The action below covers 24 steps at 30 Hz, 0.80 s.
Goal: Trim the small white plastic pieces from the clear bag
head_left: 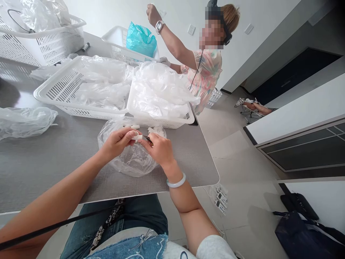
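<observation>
My left hand (120, 143) pinches a small white plastic part (138, 137), round in outline, above the table. My right hand (161, 147) is closed around a small bladed tool (148, 139) with a dark and orange handle; its metal tip meets the white part. Most of the handle is hidden by the fingers. Beneath both hands lies an opened clear plastic bag (134, 163), with a few more white pieces (155, 130) at its far side.
White baskets (72, 106) filled with clear bags stand on the grey table (67, 154). A teal bag (140, 39) sits in a farther basket. Across the table corner stands a co-worker (205, 68) with one arm raised. Another clear bag (27, 120) lies at left.
</observation>
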### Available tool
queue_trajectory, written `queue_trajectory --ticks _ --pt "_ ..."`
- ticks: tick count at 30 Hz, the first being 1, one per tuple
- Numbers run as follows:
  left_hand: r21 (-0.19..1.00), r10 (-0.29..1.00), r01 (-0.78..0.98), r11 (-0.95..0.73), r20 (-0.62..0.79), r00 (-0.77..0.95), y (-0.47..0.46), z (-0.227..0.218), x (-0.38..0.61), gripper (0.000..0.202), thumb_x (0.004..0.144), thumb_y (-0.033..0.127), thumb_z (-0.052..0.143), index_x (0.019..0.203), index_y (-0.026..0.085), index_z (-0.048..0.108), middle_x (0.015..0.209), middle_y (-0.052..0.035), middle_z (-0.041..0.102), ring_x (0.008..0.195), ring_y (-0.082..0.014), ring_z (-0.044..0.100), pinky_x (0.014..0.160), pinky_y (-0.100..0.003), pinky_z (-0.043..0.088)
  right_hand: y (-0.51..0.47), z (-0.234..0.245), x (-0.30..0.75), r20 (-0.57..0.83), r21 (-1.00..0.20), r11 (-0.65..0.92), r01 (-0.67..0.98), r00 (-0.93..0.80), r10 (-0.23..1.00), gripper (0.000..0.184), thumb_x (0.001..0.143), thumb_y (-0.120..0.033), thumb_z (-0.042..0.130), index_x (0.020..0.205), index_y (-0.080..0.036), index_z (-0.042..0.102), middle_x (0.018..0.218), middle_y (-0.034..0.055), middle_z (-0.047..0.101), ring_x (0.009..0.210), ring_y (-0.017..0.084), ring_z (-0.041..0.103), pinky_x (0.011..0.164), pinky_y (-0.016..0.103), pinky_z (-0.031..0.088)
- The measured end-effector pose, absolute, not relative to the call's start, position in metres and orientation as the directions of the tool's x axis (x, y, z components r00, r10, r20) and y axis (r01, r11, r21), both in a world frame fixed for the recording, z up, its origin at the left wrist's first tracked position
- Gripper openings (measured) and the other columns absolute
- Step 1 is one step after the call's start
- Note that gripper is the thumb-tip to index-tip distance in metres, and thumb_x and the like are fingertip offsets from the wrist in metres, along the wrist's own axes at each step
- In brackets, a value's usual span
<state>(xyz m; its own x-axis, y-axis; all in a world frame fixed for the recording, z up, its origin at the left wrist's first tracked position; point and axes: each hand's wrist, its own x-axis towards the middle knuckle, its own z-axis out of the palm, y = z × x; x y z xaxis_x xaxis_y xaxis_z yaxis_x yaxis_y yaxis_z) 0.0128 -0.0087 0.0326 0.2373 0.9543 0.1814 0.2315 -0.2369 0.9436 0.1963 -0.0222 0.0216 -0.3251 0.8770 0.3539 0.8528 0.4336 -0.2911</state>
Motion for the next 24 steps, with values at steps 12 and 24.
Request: queue_trajectory --ticks 12,24 --pt "0.987 0.952 -0.017 -0.157 0.156 0.264 -0.005 0.0267 0.0112 0.043 0.083 0.056 0.069 0.095 0.016 0.078 0.066 -0.0034 0.065 0.06 -0.0151 0.057 0.058 -0.028 0.051 -0.0212 0.022 0.2007 0.371 -0.327 0.427 0.843 -0.3 0.879 0.064 0.103 -0.064 0.025 0.072 -0.02 0.059 0.062 0.0008 0.057 0.054 0.011 0.05 0.052 0.024 0.027" --pt "0.953 0.862 -0.004 -0.301 0.274 0.427 -0.0051 0.0275 0.009 0.036 0.081 0.052 0.078 0.1 0.021 0.078 0.097 -0.0093 0.071 0.069 -0.0153 0.06 0.057 -0.025 0.053 -0.0242 0.0259 0.1978 0.329 -0.437 0.409 0.801 -0.281 0.902 0.058 0.105 -0.059 0.024 0.069 -0.022 0.05 0.059 -0.0014 0.05 0.052 0.011 0.045 0.05 0.023 0.028"
